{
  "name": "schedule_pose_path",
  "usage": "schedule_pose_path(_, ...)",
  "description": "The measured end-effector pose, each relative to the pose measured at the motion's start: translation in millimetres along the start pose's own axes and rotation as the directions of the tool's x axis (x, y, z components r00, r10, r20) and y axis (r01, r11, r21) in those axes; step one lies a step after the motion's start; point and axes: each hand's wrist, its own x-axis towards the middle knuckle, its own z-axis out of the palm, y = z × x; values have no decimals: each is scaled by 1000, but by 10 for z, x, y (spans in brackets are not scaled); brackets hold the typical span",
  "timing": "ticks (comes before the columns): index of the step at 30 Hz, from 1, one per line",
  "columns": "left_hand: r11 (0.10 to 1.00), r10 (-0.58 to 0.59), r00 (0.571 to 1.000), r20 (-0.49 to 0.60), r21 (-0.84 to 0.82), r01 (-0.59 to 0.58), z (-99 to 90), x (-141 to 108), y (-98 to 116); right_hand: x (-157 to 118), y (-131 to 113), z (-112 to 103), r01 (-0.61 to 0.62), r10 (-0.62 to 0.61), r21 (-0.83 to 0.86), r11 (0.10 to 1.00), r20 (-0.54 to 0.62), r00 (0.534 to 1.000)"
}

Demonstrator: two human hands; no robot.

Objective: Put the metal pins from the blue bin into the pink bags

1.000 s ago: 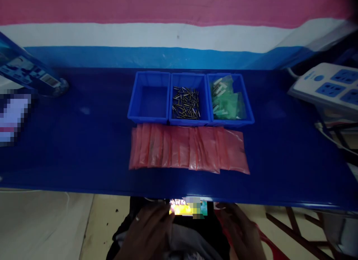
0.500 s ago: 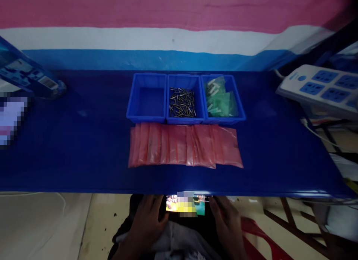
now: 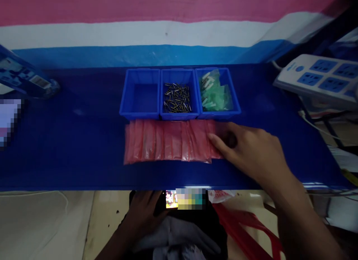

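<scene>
My right hand (image 3: pixel 251 148) reaches over the right end of a row of overlapping pink plastic bags (image 3: pixel 173 140), its thumb and fingers pinched on the end bag. Below the table edge, my left hand (image 3: pixel 145 209) holds the left end of a lit phone (image 3: pixel 171 199). Behind the bags stand three blue bins side by side: the left bin (image 3: pixel 141 92) shows a bare bottom, the middle one holds small metal pins (image 3: pixel 177 98), and the right one holds green-tinted bags with white pieces (image 3: pixel 216 92).
A white power strip (image 3: pixel 321 75) lies at the right with a cable. At the left are a blue packet (image 3: pixel 25 77) and a blurred pale object (image 3: pixel 8 118). A red stool (image 3: pixel 248 230) is below the blue table (image 3: pixel 69 152).
My right hand has left the phone and moved up and right onto the end of the pink bags. My left hand stays at the phone. The view has shifted slightly.
</scene>
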Motion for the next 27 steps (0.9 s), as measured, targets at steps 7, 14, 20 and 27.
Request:
schedule_pose_path(7,1000,9,1000,-27,-2,-9,-6,-83,-114,1,55,86,1,-14,148,989,91,996)
schedule_pose_path(14,956,130,963,-236,-226,-184,-792,-24,80,-242,93,-272,72,141,652,754,-268,953)
schedule_pose_path(20,752,-153,943,-296,-654,-83,-1653,1188,-52,20,-290,-718,449,-237,798,401,-383,893)
schedule_pose_path(27,481,245,969,-20,-866,-139,-2051,2532,-791,883,-386,-737,553,-310,833,-14,-529,790)
